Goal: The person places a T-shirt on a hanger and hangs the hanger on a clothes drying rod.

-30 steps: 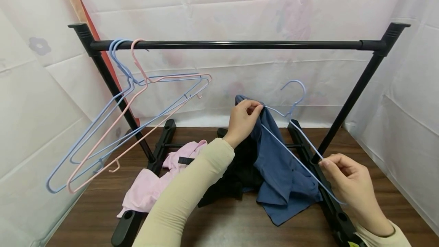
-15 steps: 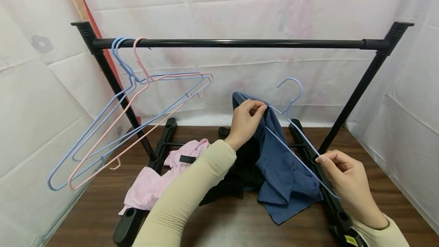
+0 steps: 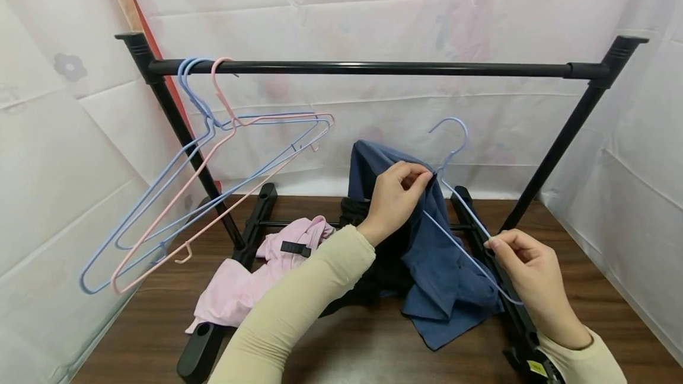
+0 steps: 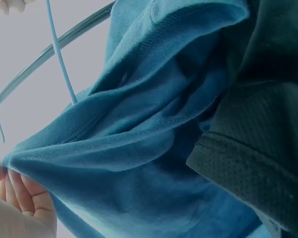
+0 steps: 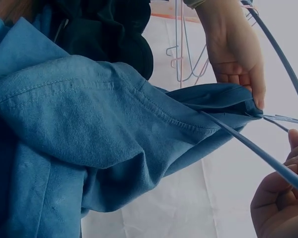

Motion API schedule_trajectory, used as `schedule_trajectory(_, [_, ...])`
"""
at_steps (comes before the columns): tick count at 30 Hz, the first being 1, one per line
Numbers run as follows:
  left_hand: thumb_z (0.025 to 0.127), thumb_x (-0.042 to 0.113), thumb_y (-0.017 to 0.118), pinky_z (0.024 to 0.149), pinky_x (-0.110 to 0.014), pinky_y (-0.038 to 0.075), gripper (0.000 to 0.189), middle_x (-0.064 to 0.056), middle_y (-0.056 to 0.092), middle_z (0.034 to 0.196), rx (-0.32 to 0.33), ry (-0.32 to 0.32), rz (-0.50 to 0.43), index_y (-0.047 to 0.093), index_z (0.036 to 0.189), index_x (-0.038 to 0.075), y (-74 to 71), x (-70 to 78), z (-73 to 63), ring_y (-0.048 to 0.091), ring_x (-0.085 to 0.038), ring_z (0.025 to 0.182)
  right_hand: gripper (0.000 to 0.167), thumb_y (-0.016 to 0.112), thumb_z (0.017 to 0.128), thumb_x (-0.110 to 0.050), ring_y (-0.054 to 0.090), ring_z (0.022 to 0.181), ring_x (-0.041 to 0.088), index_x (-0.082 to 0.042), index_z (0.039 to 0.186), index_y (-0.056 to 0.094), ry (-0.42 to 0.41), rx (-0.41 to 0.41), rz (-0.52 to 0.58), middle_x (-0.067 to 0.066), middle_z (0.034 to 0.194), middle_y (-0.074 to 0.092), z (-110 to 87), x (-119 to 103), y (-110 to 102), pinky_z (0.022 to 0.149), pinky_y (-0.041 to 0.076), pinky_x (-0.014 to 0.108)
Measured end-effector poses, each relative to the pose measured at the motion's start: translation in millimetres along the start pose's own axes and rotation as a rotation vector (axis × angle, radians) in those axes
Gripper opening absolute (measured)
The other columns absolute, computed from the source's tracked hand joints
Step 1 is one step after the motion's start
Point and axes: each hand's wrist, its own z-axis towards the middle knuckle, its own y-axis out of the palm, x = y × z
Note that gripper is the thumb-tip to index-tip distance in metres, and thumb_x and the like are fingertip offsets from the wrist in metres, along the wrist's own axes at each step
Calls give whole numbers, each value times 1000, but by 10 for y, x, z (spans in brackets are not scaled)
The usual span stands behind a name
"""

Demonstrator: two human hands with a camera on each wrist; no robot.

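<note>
My left hand (image 3: 397,194) pinches the edge of a blue shirt (image 3: 445,277) beside the neck of a light-blue wire hanger (image 3: 465,133). The hanger's left arm is hidden inside the cloth, while its hook and right side show outside. With thumb and fingertips my right hand (image 3: 528,271) grips the hanger's sloping right arm. In the right wrist view the hanger's bar (image 5: 253,151) runs into the opening of the shirt (image 5: 109,119). The lower part of the shirt drapes down to the table. In the left wrist view, the pinched cloth (image 4: 89,156) stretches away from the fingertips.
A black rack's crossbar (image 3: 373,68) spans the back, with blue and pink hangers (image 3: 221,90) at its left end. A pink garment (image 3: 240,292) and a black garment (image 3: 384,277) lie on the wooden table (image 3: 363,348), between the rack's feet.
My left hand has shifted right, drawing the shirt's edge along the hanger's left arm to its neck. The hanger and my right hand have moved slightly left.
</note>
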Motion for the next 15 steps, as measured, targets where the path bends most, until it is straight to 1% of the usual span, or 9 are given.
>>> schedule_trajectory(6, [97, 19, 62, 66, -16, 49, 17, -6, 66, 91, 18, 13, -21, 72, 103, 7, 1, 4, -2, 60, -12, 74, 13, 56, 96, 4, 37, 54, 13, 1, 88, 67, -21, -12, -27, -8, 61, 49, 31, 22, 3, 46, 24, 31])
schedule_trajectory(11, [96, 18, 64, 65, -17, 49, 16, -7, 66, 89, 39, 18, -65, 73, 101, 6, 0, 12, -15, 59, -12, 72, 13, 56, 94, 7, 39, 56, 9, 4, 87, 67, -32, 7, -44, -7, 63, 52, 50, 44, 32, 48, 26, 30])
schedule_trajectory(15, [96, 18, 64, 64, -18, 49, 16, -8, 65, 88, 56, 23, -94, 73, 100, 6, -3, 29, -21, 59, -12, 71, 15, 57, 93, 9, 42, 58, 6, 3, 85, 68, -33, 14, -70, -7, 68, 59, 56, 62, 57, 48, 29, 28])
